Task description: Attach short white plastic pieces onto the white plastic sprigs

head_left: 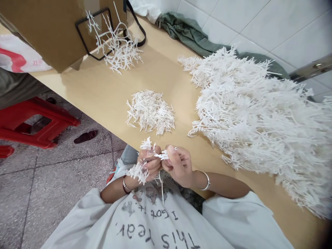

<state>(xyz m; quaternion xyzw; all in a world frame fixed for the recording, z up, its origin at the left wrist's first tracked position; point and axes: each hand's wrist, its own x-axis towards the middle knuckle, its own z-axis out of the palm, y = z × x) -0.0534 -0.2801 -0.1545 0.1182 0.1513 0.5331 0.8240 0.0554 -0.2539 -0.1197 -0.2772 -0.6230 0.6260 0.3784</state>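
My 2 hands are close together, just over the near edge of the table (pixel 85 93). My left hand (pixel 150 165) is clamped on a white sprig (pixel 138 172), whose branched ends stick out above and below my curled fingers. My right hand (pixel 181 166) pinches some white bits (pixel 164 155) between thumb and fingers, right beside the left; I cannot tell whether they are joined to the sprig. A thin strand (pixel 162 192) hangs below my hands, in front of my shirt (pixel 155 221). I wear a bracelet (pixel 126 185) on my left wrist and a silver bangle (pixel 208 181) on my right.

Just beyond my hands, a small pile (pixel 151 112) of short white pieces lies on the table. To the right, a much bigger heap (pixel 254 110) of white sprigs spreads back toward the tiled wall (pixel 249 20), with a green cloth (pixel 184 31) behind it.

Further off to the left, a loose tangle (pixel 123 57) of white stems lies beside a cardboard box (pixel 49 31), overlapping a black wire frame (pixel 82 39). A black strap (pixel 141 43) curves down near it. On the floor (pixel 64 186) to my left are a red stool (pixel 54 112) and 1 dark slipper (pixel 85 136).
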